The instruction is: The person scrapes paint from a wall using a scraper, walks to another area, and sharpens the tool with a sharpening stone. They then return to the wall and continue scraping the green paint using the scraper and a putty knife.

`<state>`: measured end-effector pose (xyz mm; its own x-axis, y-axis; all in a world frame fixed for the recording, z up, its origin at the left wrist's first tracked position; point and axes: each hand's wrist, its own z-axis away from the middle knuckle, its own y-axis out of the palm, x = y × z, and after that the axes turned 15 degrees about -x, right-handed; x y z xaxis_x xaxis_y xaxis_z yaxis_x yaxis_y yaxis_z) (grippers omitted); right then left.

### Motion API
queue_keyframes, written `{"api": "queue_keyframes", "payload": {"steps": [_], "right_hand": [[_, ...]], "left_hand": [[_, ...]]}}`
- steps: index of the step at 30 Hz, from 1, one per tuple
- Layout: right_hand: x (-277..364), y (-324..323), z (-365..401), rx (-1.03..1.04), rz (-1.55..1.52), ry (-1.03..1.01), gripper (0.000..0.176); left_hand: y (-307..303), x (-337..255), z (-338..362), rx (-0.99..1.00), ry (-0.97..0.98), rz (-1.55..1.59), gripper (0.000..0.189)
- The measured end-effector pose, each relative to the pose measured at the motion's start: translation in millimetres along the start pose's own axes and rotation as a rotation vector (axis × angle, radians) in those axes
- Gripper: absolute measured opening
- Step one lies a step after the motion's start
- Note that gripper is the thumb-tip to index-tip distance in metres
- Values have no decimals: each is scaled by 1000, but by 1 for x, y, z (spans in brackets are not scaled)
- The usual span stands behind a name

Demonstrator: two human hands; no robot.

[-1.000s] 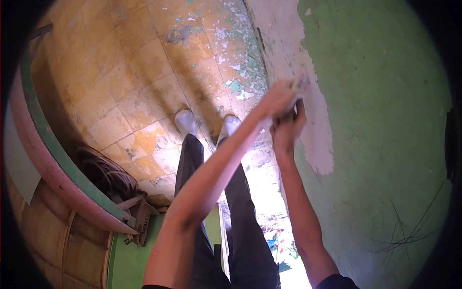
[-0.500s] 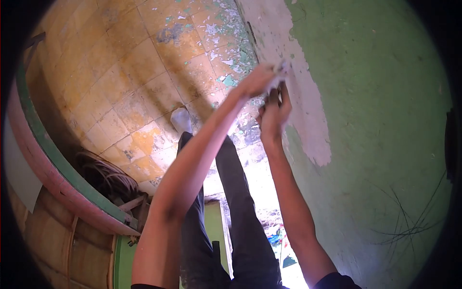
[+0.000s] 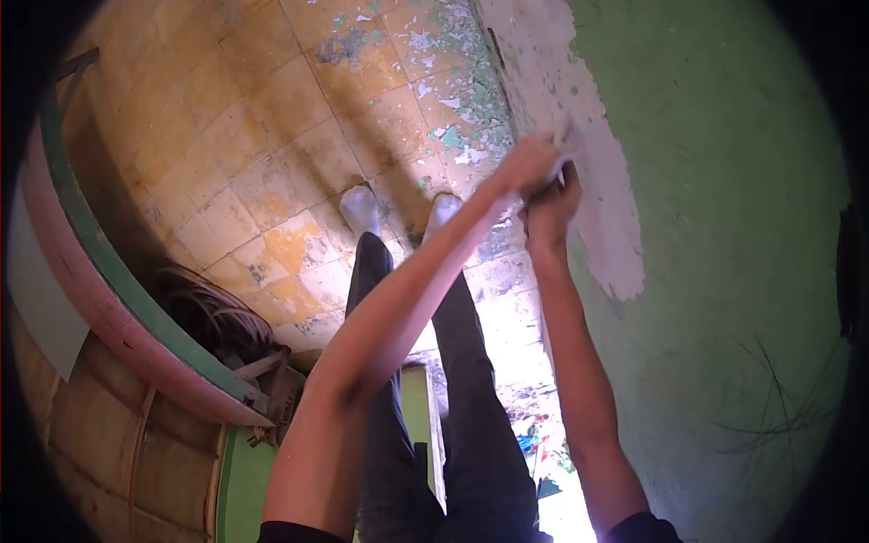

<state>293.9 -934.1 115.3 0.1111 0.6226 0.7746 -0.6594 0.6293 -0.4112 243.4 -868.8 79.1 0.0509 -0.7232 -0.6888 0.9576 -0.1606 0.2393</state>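
Observation:
Both my hands meet in front of the wall [image 3: 715,226], close to the edge of a pale patch [image 3: 611,213] where the green paint is gone. My right hand [image 3: 552,215] is closed, fingers wrapped round a small dark-handled tool [image 3: 563,175] that is mostly hidden and blurred. Just above it my left hand [image 3: 528,165] is closed too, its fingertips together beside a greyish, smeared bit at the tool's upper end. I cannot tell whether that bit is a blade.
Green and white paint flakes [image 3: 453,136] litter the worn yellow tiled floor [image 3: 262,136] along the wall's foot. My socked feet [image 3: 360,210] stand on the tiles. A curved green and pink ledge [image 3: 118,317] runs at left, with a dark coil [image 3: 213,312] beside it.
My hands stay together and appear further right and slightly lower in view. The whole scene has shifted right as the head turned, and the second socked foot now shows.

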Motion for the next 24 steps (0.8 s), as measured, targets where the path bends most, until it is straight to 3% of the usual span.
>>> {"api": "queue_keyframes", "payload": {"steps": [2,3,6,9,10,13,15,17,18,21,22,24], "right_hand": [[-9,30,-42,30,132,-126,42],[5,41,-49,76,294,-70,38],[-60,44,-74,-7,483,-659,38],[-29,7,-22,-49,287,-267,41],[-5,1,-12,-63,271,-158,43],[-20,26,-47,-66,298,-643,46],[-19,46,-39,-86,275,-287,47],[-12,39,-12,-128,93,-109,45],[-2,32,5,-141,-18,28,43],[8,19,4,-109,28,70,39],[9,28,-6,-112,73,39,48],[-3,53,-27,-132,52,55,48]], "left_hand": [[-14,12,-47,-1,-37,-14,36],[-26,23,-62,21,-65,-1,41],[-50,36,-55,-90,106,42,51],[-83,34,-4,-93,29,47,55],[-94,37,18,-178,8,134,52],[-146,90,66,-310,16,143,48],[-175,106,98,-483,-38,34,43],[-216,138,123,-573,-41,-63,37],[-238,154,139,-555,-94,-125,43],[-287,178,186,-561,-249,-354,52],[-296,176,197,-515,-293,-471,53],[-312,173,216,-430,-373,-703,54]]}}
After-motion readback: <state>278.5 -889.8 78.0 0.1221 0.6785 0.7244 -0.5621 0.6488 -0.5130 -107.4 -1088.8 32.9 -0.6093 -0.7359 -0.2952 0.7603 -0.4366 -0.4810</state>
